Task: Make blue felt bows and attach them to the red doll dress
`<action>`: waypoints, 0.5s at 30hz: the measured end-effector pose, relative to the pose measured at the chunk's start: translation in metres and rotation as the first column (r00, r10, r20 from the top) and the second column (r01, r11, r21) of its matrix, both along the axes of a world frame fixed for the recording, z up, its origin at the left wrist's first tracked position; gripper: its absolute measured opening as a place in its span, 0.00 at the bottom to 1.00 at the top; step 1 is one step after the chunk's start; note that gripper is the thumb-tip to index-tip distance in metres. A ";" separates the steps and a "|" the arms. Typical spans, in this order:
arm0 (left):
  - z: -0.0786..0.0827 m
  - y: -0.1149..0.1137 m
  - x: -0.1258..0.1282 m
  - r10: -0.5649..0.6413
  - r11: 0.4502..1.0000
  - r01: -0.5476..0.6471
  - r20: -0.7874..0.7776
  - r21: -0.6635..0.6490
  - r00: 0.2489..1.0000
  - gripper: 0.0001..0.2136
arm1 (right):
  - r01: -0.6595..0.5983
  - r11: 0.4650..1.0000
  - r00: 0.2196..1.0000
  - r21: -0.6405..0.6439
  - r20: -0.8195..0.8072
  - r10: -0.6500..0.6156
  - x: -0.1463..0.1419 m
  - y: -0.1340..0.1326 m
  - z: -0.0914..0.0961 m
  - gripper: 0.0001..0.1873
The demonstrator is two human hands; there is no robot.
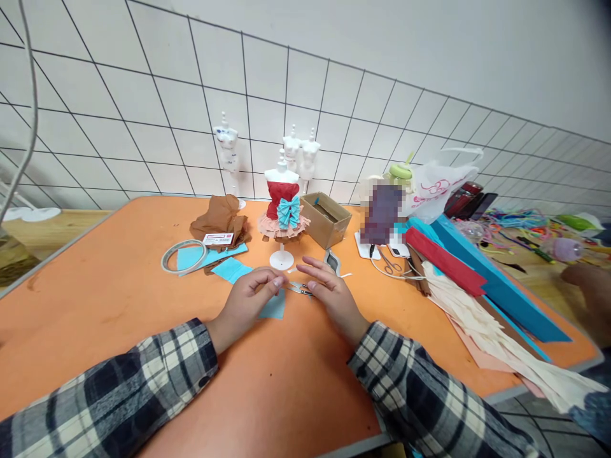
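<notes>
My left hand is closed in a pinch over a small teal paper piece lying on the orange table. My right hand rests beside it with fingers curled, over small metal snips on the table. Just beyond both hands stands a small white mannequin dressed in a red top, a teal bow and a pink ruffled skirt.
Brown cloth, a tape roll and teal paper scraps lie to the left. A cardboard box, scissors, red, blue and cream crepe paper sit to the right. Bare mannequins stand by the wire grid. Another person's hand shows at the far right.
</notes>
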State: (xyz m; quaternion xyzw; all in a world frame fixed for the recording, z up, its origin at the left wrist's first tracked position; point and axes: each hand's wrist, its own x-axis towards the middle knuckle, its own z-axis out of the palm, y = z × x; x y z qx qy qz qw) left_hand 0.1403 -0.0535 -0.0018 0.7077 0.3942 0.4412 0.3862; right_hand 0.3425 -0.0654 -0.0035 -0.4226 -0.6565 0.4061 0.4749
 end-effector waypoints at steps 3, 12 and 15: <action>-0.001 0.000 0.002 0.013 0.999 -0.017 -0.091 -0.049 0.996 0.14 | 0.012 1.000 1.000 0.019 0.020 -0.013 -0.004 -0.001 -0.002 0.16; -0.005 0.001 0.007 0.034 0.996 -0.043 -0.105 -0.082 0.994 0.12 | -0.011 1.000 0.999 0.007 0.041 0.011 -0.012 -0.005 -0.009 0.15; -0.005 0.001 0.006 0.022 0.997 -0.031 -0.117 -0.075 0.993 0.12 | -0.025 1.000 0.999 -0.015 0.019 0.025 -0.010 -0.004 -0.007 0.15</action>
